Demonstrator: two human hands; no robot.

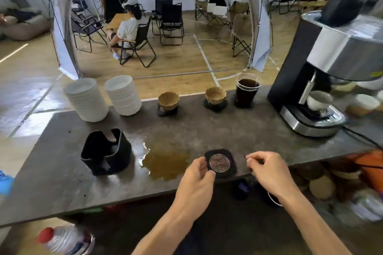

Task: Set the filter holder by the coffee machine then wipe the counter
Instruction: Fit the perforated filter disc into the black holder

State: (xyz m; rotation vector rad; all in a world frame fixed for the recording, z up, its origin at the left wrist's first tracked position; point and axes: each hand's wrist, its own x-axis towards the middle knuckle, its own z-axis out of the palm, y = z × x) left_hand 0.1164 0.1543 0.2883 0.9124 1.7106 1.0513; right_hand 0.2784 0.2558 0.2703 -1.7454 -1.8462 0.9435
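- Filter holder [220, 162]: flat dark square pad with a round patterned metal mesh in its middle, lying at the near edge of the table [62, 172], mesh face up; roughly as wide as long, so no clear long axis.
- Left hand [196, 180]: grip closed on the holder's near left corner, fingertips curled onto its edge.
- Right hand [267, 170]: just right of the holder, fingers curled together at the table edge; cannot tell whether anything sits between them.
- Brown puddle [165, 163]: spread on the table just left of the left grip, touching the table's near edge.
- Black open-topped box [106, 151]: farther left of the puddle, something pale inside, unclear what.
- Clear cup [247, 90]: beyond the grips at the far edge, filled nearly to the top with dark liquid, standing on a dark pad.
- Two brown paper filters [168, 100], [215, 94]: far side, each cupped upright on a dark pad, insides not visible.
- Two stacks of white filters [86, 99], [123, 94]: far left.
- Coffee machine [323, 76]: far right of the right grip, white cup [319, 99] on its tray.
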